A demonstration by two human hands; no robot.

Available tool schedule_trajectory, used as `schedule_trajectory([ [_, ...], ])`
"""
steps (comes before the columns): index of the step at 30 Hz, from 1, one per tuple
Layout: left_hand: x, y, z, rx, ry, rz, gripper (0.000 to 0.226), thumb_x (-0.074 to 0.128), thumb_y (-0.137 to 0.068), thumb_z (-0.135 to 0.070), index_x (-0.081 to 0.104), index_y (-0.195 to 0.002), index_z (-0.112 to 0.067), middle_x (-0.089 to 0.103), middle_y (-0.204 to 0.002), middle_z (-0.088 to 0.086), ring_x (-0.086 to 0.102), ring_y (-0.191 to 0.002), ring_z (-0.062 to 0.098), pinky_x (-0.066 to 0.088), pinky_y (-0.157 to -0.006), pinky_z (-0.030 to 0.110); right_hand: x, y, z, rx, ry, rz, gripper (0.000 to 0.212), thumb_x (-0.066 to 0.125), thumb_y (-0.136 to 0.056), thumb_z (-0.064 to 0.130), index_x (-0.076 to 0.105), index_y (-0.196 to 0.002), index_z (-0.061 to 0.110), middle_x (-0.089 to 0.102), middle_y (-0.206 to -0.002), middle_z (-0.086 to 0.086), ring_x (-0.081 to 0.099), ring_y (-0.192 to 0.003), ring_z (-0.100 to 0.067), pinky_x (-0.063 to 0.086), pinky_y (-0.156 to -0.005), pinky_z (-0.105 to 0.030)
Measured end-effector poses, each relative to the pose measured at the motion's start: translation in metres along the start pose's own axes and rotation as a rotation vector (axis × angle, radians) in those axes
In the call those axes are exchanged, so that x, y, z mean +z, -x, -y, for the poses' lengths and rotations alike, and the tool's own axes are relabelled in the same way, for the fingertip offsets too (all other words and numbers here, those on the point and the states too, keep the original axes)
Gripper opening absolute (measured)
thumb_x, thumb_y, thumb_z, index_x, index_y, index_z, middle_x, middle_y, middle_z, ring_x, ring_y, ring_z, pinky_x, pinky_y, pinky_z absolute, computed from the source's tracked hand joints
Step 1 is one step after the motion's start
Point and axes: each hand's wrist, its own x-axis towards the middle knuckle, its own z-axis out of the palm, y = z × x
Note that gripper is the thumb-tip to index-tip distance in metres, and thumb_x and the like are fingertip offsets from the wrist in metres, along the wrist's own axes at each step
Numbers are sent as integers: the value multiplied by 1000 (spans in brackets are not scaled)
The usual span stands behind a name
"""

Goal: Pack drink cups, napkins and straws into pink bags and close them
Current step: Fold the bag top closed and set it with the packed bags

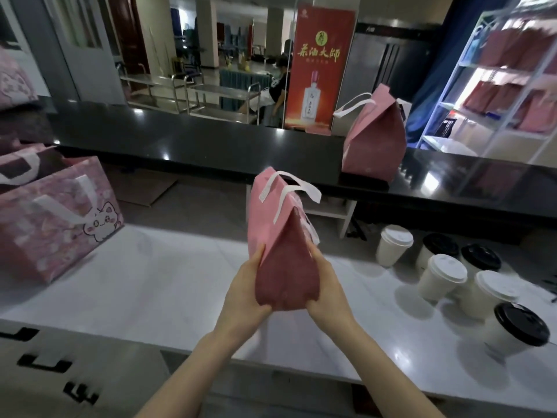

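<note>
My two bare forearms rise from the bottom edge of the frame and converge at centre, wrists angled inward. My left hand (244, 292) cups the lower left side of the pink bag (278, 236), with the thumb stretched up along the bag's near left edge. My right hand (328, 289) mirrors it on the lower right side, thumb pointing up against the fabric. Both hands are clamped on the bag from either side. The rest of the fingers are behind it, so I cannot tell how they are spread.

The bag sits at centre frame, held above the white worktop (150, 282) as far as I can judge, with its top leaning toward the upper left. The mouth is pinched together into a ridge. Its white handles (291, 191) stick up from the ridge and flop to the right.

At the lower right of the frame six lidded paper cups stand in a loose cluster on the worktop:
- a white-lidded cup (393, 244) farthest back
- two black-lidded cups (438, 248) just to its right
- two more white-lidded ones (441, 277) in front of those
- a single black-lidded cup (518, 327) closest to the edge

At the left a large pink bag with a cartoon cat (60, 215) stands on the worktop. Right of centre, toward the upper part of the frame, a second closed pink bag (373, 140) stands upright on the black counter (211, 146). A red banner (319, 67) hangs behind it, and a white shelving rack (497, 86) holding pink packs fills the upper right.
</note>
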Motion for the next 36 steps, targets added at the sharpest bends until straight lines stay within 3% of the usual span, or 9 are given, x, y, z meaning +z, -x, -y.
schedule_trajectory([
  [4,-30,-30,-12,86,-52,-37,101,80,-72,-16,20,-149,-42,48,-140,-9,49,-125,9,47,-101,39,-4,-22,24,-84,-22,-45,83,60,-86,11,18,-146,49,41,-139,25,39,-128,7,34,-101,-9],
  [11,-43,-101,-34,165,8,-8,106,79,-69,-3,22,-149,-44,43,-145,-14,44,-131,5,45,-105,38,-26,-77,40,-126,19,-134,101,63,-80,1,10,-143,58,36,-128,39,39,-118,19,32,-86,5],
  [14,-38,-136,-41,182,40,13,108,75,-65,-1,23,-149,-43,41,-147,-14,41,-133,5,43,-107,36,-41,-107,38,-119,73,-175,107,61,-77,-6,8,-143,60,44,-125,23,43,-111,17,35,-84,2],
  [18,-22,-185,-43,166,69,43,107,74,-66,-1,23,-148,-45,42,-145,-15,41,-133,2,41,-108,35,-57,-150,31,-123,117,-209,106,57,-77,-8,7,-143,59,45,-124,17,47,-111,-2,39,-92,-21],
  [23,3,-245,-27,144,15,50,110,74,-66,5,21,-148,-46,44,-144,-10,45,-130,7,44,-105,39,-65,-203,6,-109,138,-221,103,60,-76,-4,8,-147,51,42,-125,15,44,-114,-2,37,-97,-20],
  [28,21,-302,-12,151,-114,78,115,74,-65,0,12,-146,-53,45,-139,-4,45,-126,12,43,-103,34,-69,-252,-25,-61,139,-234,112,57,-73,-11,5,-144,58,44,-129,6,46,-112,-6,38,-91,-18],
  [34,34,-360,9,110,-168,113,109,67,-67,-2,11,-146,-53,42,-140,-4,46,-125,12,45,-97,30,-68,-302,-48,4,120,-245,110,49,-78,-14,1,-141,63,32,-126,21,40,-101,23,33,-76,-3],
  [36,38,-375,15,105,-187,116,109,65,-66,-2,11,-147,-52,43,-139,-4,48,-124,13,47,-96,34,-65,-316,-51,19,120,-269,109,44,-77,-15,2,-141,63,33,-130,19,42,-97,15,36,-79,-8],
])
